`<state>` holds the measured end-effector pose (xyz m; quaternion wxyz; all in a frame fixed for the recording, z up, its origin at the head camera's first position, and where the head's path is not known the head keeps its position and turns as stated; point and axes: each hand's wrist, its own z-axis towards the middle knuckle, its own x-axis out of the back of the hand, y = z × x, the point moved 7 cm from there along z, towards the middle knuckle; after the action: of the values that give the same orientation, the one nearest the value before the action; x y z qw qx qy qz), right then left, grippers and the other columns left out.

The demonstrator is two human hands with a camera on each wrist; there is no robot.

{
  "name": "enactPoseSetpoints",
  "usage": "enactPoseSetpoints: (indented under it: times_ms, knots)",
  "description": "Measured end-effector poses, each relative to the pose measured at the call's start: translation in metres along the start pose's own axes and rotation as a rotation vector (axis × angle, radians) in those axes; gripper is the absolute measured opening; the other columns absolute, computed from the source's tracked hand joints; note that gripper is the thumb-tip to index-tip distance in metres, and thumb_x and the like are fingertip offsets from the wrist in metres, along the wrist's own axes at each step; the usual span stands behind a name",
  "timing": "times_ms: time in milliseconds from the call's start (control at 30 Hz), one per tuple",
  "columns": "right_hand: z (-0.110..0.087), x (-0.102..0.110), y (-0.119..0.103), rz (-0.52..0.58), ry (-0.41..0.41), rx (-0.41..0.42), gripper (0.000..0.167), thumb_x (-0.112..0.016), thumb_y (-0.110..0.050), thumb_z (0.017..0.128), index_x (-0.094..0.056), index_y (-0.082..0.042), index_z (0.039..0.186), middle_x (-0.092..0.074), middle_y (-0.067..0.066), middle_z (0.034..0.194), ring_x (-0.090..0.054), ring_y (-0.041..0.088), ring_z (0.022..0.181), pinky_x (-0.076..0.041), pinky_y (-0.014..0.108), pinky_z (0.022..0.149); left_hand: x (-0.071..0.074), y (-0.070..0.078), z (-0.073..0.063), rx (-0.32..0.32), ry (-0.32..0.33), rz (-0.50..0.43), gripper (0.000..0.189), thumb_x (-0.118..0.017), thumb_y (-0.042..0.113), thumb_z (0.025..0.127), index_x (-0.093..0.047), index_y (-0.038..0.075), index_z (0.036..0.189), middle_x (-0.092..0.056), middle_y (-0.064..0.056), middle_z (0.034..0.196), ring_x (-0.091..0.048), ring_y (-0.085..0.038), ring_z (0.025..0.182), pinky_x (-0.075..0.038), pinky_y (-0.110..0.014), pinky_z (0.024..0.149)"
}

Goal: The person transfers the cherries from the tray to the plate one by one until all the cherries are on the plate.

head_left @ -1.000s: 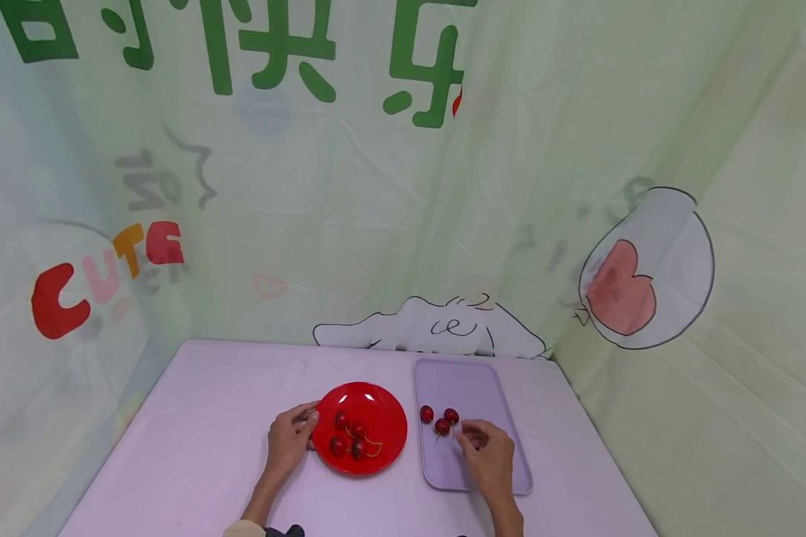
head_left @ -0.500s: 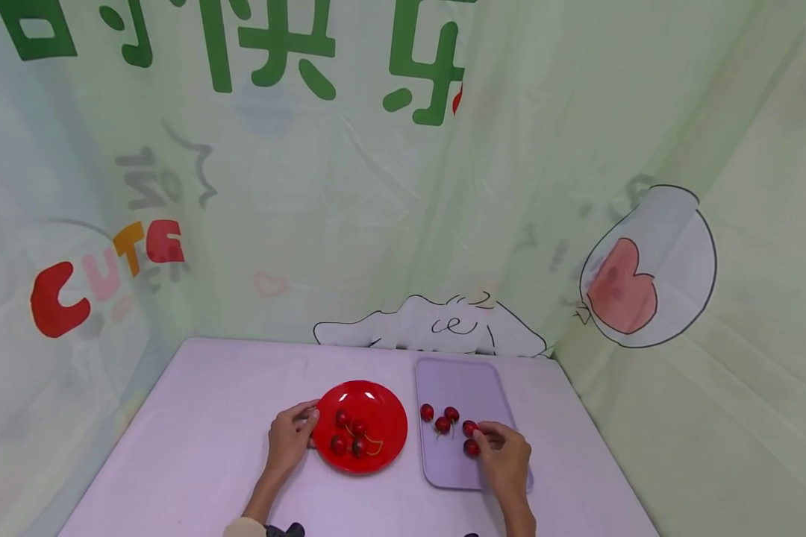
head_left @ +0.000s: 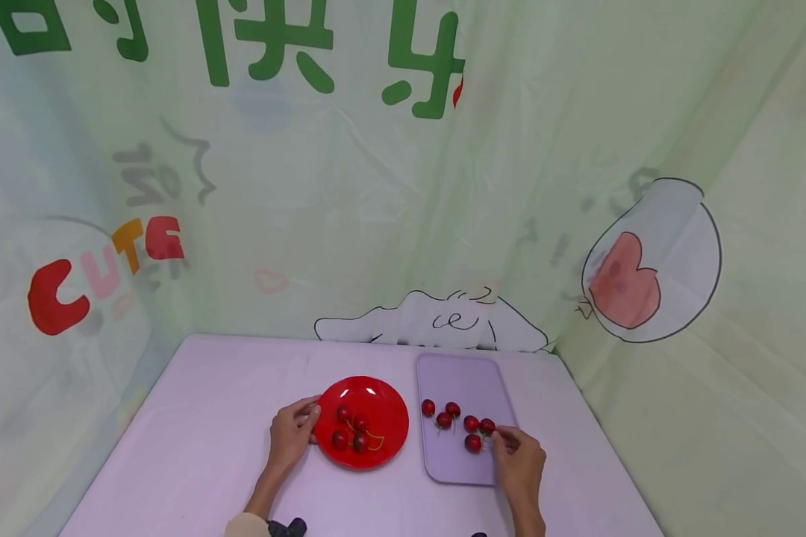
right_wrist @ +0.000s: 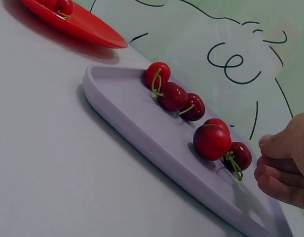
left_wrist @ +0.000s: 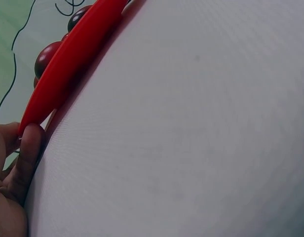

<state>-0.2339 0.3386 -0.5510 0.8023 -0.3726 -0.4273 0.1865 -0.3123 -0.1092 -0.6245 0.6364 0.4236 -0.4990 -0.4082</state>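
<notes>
This looks like a small curtained booth set up around a table (head_left: 228,432), its top covered in plain pale pink. Thin, creased sheets hang close along its far edge (head_left: 369,186), left edge (head_left: 20,171) and right edge (head_left: 739,388). They carry playful prints: green Chinese characters (head_left: 280,35), colourful letters (head_left: 110,272) and a balloon (head_left: 678,261). Whether a home, office or lab lies beyond cannot be told.
</notes>
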Motion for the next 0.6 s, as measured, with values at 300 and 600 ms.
enactPoseSetpoints:
  times_ms: [300, 600]
  knots:
    - [0.000, 0.003, -0.003, -0.030, -0.049, -0.054, 0.014, -0.074, 0.006, 0.097, -0.079, 0.010, 0.108, -0.080, 0.028, 0.100, -0.076, 0.029, 0.083, -0.050, 0.017, 0.064, 0.000, 0.000, 0.002, 0.001, 0.006, -0.001, 0.033, -0.070, 0.013, 0.108, -0.074, 0.006, 0.140, -0.079, -0.020, 0.118, -0.062, -0.008, 0.054, -0.057, -0.017, 0.058]
    - [0.001, -0.010, 0.033, -0.057, -0.017, -0.118, 0.014, -0.078, -0.004, 0.096, -0.080, 0.008, 0.102, -0.080, 0.022, 0.087, -0.071, 0.023, 0.073, -0.050, 0.023, 0.061, -0.001, -0.001, 0.000, 0.004, 0.005, 0.012, 0.033, -0.070, 0.013, 0.107, -0.074, 0.007, 0.139, -0.079, -0.020, 0.117, -0.063, -0.008, 0.054, -0.057, -0.017, 0.059]
